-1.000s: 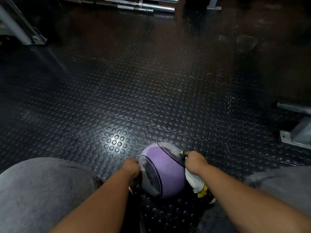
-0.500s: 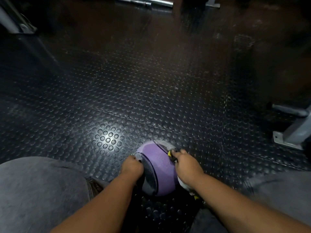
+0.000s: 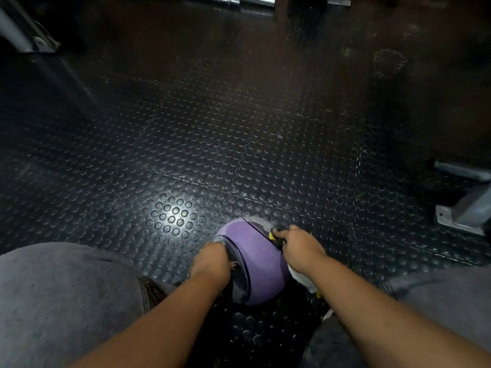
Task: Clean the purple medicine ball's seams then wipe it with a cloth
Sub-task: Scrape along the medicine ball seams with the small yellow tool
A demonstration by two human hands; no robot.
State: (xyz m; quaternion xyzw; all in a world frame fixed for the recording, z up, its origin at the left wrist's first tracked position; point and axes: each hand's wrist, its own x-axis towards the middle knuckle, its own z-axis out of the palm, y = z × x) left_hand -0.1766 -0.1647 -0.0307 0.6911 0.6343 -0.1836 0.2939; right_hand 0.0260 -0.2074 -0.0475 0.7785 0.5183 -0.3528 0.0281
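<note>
A purple medicine ball with grey panels and dark seams sits on the studded black floor between my knees. My left hand grips its left grey panel, thumb on the panel. My right hand is on the ball's upper right and grips a small dark tool with a yellow part against the seam there. A white cloth with a yellow edge hangs under my right wrist, beside the ball.
Studded black rubber floor tiles spread ahead. A grey metal frame foot stands at the right, another frame leg at the far left, and barbell bars lie at the top. My grey-clad knees flank the ball.
My right hand slid up along the ball's right seam to its upper right edge with the tool. The camera tipped down and closer. My left hand kept its hold.
</note>
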